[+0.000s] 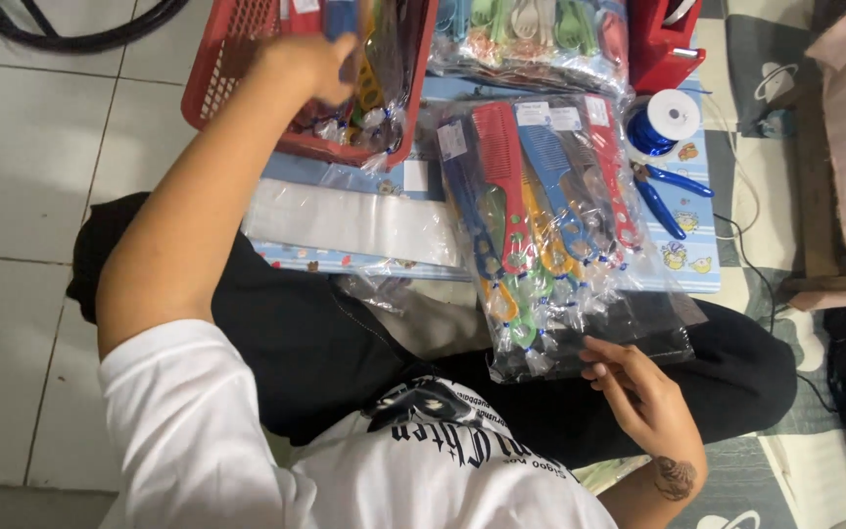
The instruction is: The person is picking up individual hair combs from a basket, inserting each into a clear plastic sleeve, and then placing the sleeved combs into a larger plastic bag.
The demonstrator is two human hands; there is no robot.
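Note:
My left hand (310, 61) reaches into a red plastic basket (222, 73) at the top left, its fingers closed around a blue comb (342, 20) among bagged combs. My right hand (638, 392) rests with fingers apart at the near edge of a clear plastic bag of coloured combs (540, 216) lying across my lap; whether it grips the bag is unclear. The bag holds red, blue, green and yellow combs side by side.
A stack of empty clear bags (345, 223) lies on a light blue low table (697, 274). Blue-handled pliers (668, 191), a spool of blue ribbon (660, 122) and a red box (660, 39) sit at its right. More bagged combs (531, 34) lie behind. Tiled floor (31, 176) is at left.

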